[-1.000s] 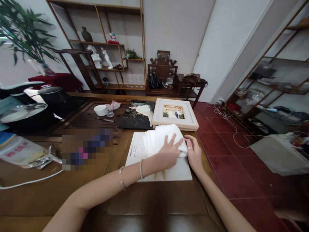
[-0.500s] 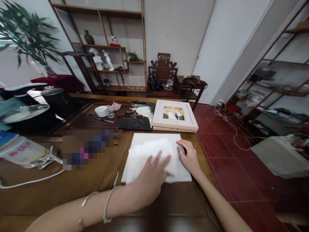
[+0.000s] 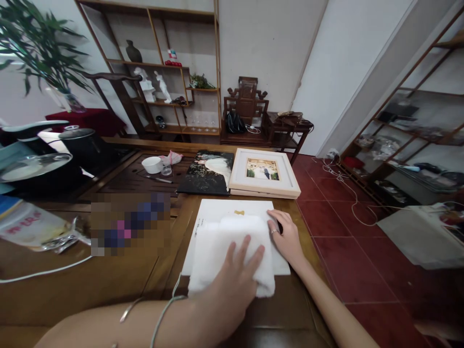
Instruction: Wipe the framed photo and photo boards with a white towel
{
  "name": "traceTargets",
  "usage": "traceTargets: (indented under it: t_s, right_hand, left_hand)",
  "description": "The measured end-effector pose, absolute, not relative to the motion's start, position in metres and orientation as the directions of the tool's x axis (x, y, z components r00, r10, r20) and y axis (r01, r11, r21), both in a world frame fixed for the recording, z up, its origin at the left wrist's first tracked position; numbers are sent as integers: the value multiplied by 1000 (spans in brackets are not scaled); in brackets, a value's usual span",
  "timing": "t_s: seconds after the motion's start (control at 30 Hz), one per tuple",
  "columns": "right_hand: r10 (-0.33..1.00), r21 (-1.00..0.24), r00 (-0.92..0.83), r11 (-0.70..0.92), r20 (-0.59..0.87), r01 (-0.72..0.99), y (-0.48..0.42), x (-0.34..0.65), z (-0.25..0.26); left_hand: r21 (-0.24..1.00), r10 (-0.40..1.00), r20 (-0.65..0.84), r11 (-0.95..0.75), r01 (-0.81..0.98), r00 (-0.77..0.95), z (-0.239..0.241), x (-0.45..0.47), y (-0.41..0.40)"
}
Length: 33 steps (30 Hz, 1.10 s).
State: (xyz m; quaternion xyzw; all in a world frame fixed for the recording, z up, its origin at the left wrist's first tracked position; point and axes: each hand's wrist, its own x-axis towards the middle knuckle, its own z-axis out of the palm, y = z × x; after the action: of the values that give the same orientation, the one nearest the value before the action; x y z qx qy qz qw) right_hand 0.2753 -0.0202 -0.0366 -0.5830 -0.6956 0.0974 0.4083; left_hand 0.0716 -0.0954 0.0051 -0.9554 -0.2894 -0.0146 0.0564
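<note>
A flat white board [image 3: 213, 209] lies on the wooden table in front of me, with a small gold mark near its top and tiny dark writing at its left. Over much of it is spread a folded white towel [image 3: 213, 251], whose lower edge hangs past the board's near edge. My left hand [image 3: 235, 275] presses flat on the towel, fingers spread. At the board's right edge, my right hand [image 3: 288, 237] grips it with curled fingers; a ring shows on one finger.
Behind the board are a dark picture panel [image 3: 199, 181] and a light wooden photo frame [image 3: 290, 186]. Leftward stand a white cup [image 3: 152, 165], a pen [image 3: 159, 180], a plastic packet [image 3: 32, 227] and a black pot [image 3: 39, 181]. The table's right edge runs close by my right arm.
My left hand has drawn the towel toward me across the board, uncovering the gold mark and writing. The right hand stays at the right edge.
</note>
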Motion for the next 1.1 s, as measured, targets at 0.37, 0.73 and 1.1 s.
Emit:
traceTargets:
  t_s: [0.37,0.73,1.1]
  right_hand:
    - [889,-606,20,295,457,739,-19,275,-39]
    - [892,-581,-22,312,451,752,-21,275,-39]
    - [884,-547,-76,351,462,760,-19,272,-43]
  left_hand:
    - [11,655,25,-756,655,755,11,74,-31]
    - [-29,492,89,-868,496,866,8,73,-109]
    - [69,676,4,-735,675,736,9,74,-38]
